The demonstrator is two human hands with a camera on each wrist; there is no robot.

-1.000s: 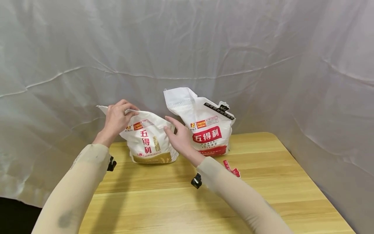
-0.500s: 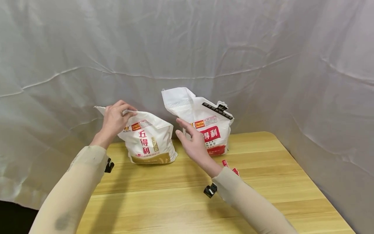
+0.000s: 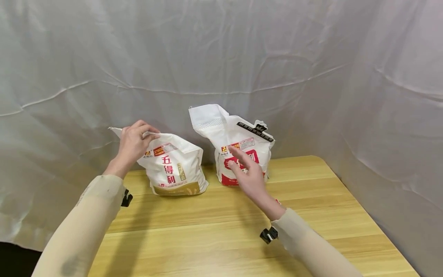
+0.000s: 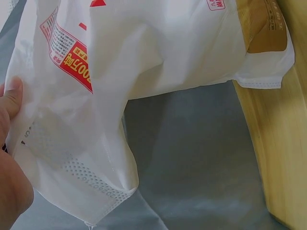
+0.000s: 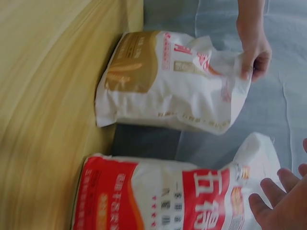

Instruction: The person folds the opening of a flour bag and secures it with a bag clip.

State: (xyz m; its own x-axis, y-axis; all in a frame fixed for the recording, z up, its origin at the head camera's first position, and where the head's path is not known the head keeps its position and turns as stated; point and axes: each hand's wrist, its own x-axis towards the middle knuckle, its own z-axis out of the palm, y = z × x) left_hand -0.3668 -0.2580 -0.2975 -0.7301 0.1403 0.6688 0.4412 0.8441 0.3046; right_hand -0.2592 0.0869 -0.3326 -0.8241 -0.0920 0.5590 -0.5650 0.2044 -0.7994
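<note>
My left hand pinches the folded top edge of a white flour bag with a gold band along its base. In the left wrist view, the thumb presses on the cloth of that bag. My right hand holds nothing, its fingers extended in front of a second white flour bag with red print. A black bag clip sits across that bag's slanted top right edge. Just behind my right wrist, only a small bit of a red clip shows on the table; the rest is hidden.
Both bags stand on a wooden table near its back edge. A grey cloth hangs behind and along the sides. The table's right edge slants toward the front right. Small black devices are worn at both wrists.
My right hand has left the gold-banded bag's side and moved right and down, past the second bag's front, now covering most of the red clip. The left hand keeps its pinch.
</note>
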